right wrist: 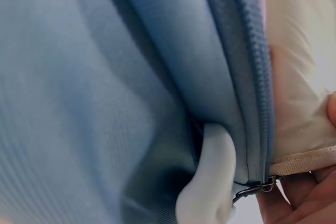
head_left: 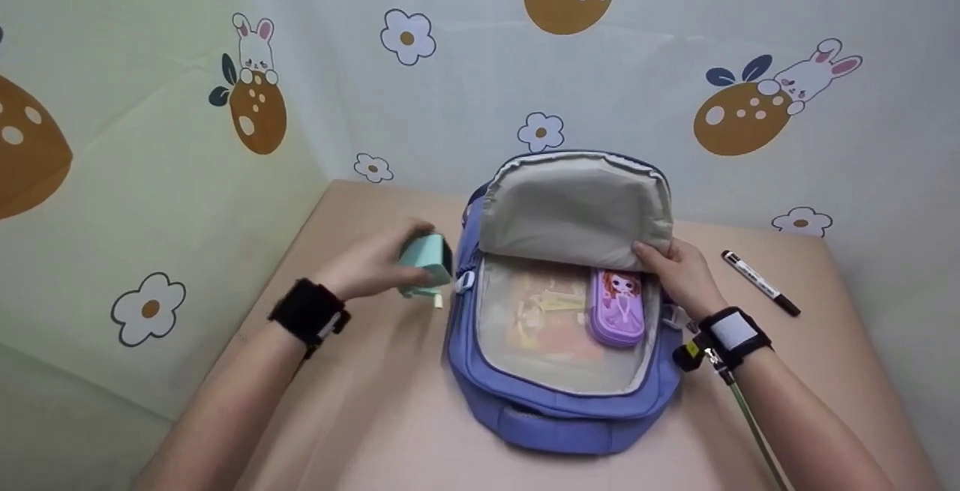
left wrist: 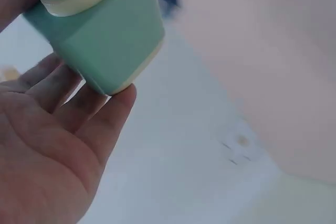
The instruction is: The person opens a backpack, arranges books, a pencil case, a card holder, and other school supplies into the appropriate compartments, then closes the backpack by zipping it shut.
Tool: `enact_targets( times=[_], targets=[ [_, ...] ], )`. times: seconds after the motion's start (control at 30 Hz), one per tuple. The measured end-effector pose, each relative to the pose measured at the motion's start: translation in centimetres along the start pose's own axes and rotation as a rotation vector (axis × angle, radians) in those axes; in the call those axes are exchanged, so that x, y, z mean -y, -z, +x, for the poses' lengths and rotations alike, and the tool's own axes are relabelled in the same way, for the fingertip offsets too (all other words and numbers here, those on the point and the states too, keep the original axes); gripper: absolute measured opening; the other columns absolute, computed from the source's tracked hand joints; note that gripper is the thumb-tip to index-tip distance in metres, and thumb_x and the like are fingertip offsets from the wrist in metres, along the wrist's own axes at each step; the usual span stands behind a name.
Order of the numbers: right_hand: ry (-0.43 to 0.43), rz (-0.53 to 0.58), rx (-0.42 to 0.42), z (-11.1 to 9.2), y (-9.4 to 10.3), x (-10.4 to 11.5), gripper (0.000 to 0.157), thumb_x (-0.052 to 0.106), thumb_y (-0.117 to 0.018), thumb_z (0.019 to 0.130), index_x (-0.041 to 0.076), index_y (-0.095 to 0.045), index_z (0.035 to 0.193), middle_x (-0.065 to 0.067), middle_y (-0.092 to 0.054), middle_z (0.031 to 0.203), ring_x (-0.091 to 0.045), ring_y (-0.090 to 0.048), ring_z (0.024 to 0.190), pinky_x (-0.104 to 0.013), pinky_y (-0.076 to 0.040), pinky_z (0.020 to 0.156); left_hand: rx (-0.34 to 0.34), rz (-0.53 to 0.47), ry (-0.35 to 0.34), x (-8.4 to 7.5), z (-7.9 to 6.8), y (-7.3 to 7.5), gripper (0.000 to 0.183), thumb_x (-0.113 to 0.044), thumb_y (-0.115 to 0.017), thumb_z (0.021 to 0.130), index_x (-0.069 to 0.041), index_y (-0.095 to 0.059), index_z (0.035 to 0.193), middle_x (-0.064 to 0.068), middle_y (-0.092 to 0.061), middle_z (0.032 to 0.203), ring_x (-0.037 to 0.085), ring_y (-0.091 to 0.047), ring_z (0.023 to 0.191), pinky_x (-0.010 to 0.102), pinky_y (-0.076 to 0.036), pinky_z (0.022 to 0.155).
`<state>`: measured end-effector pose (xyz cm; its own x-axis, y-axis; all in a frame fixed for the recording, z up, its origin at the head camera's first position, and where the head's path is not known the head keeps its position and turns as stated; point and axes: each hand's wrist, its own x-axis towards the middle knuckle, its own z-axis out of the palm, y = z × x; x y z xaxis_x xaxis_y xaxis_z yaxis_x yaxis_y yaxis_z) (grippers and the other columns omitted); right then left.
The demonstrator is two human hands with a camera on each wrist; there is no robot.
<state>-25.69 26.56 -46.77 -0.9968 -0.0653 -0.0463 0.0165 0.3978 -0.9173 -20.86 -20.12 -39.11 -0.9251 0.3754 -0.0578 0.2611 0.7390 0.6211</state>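
Note:
A blue backpack [head_left: 562, 431] lies on the table with its front flap [head_left: 574, 214] folded up, showing the pale lining. My right hand [head_left: 686, 273] pinches the flap's edge at the right, thumb on the lining side. Part of those fingers [right wrist: 310, 198] appears beside the zipper in the right wrist view. Left of the backpack, my left hand [head_left: 379, 262] holds a mint-green pencil sharpener [left wrist: 113, 35] above the table. It is boxy, with a dark face and a small cream-tipped crank. Inside the backpack, a purple pencil case [head_left: 619, 311] with a cartoon girl stands at the right.
Beside the pencil case, something flat with yellow and orange print [head_left: 551, 318] lies in the backpack, its kind unclear. A black-and-white marker [head_left: 761, 283] rests on the table [head_left: 360, 416] at the right. Behind hangs a printed cloth [head_left: 450, 101] with rabbits and flowers.

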Motion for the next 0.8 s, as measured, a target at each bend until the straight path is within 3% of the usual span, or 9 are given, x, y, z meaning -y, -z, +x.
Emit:
enact_targets(
  times=[0.13, 0.27, 0.37, 0.5, 0.8],
  targets=[
    [-0.014, 0.026, 0.012, 0.2, 0.0, -0.1, 0.059, 0.055, -0.066, 0.095, 0.001, -0.065, 0.117, -0.013, -0.074, 0.102, -0.026, -0.072, 0.083, -0.032, -0.059, 0.07, 0.08, 0.137, -0.184, -5.7, 1.3, -3.2, 0.071, -0.034, -0.083, 0.085, -0.016, -0.053, 0.147, 0.003, -0.064, 0.126, 0.019, -0.061, 0.104, 0.039, -0.053, 0.088],
    [-0.026, 0.038, 0.015, 0.0, -0.2, -0.5, 0.059, 0.054, -0.066, 0.095, 0.0, -0.065, 0.118, -0.012, -0.073, 0.1, -0.03, -0.072, 0.084, -0.033, -0.059, 0.07, 0.141, 0.295, -0.347, -9.0, 3.6, -7.3, 0.065, -0.036, -0.081, 0.087, -0.016, -0.056, 0.144, 0.0, -0.064, 0.131, 0.016, -0.061, 0.11, 0.036, -0.051, 0.094],
    [-0.035, 0.048, 0.014, -0.3, -0.4, -0.8, 0.057, 0.053, -0.066, 0.096, 0.0, -0.065, 0.119, -0.012, -0.073, 0.1, -0.031, -0.072, 0.086, -0.034, -0.059, 0.072, 0.165, 0.357, -0.393, -9.8, 5.6, -10.2, 0.063, -0.038, -0.081, 0.087, -0.016, -0.057, 0.141, 0.0, -0.064, 0.132, 0.016, -0.06, 0.115, 0.034, -0.048, 0.099],
    [-0.042, 0.064, 0.021, -0.5, -0.5, -0.8, 0.058, 0.052, -0.066, 0.096, -0.001, -0.065, 0.121, -0.013, -0.073, 0.099, -0.03, -0.072, 0.084, -0.034, -0.059, 0.071, 0.181, 0.421, -0.382, -9.9, 7.5, -12.7, 0.066, -0.039, -0.079, 0.089, -0.013, -0.055, 0.145, 0.003, -0.061, 0.137, 0.019, -0.058, 0.124, 0.033, -0.045, 0.105],
    [-0.017, 0.075, 0.025, -2.0, 0.1, 4.4, 0.044, 0.031, -0.063, 0.103, -0.007, -0.063, 0.126, -0.016, -0.072, 0.106, -0.032, -0.071, 0.092, -0.035, -0.058, 0.078, 0.121, 0.538, -0.361, -9.9, 8.8, -13.8, 0.066, -0.032, -0.069, 0.099, -0.007, -0.044, 0.155, 0.01, -0.052, 0.149, 0.025, -0.049, 0.135, 0.037, -0.037, 0.113]
  ],
)
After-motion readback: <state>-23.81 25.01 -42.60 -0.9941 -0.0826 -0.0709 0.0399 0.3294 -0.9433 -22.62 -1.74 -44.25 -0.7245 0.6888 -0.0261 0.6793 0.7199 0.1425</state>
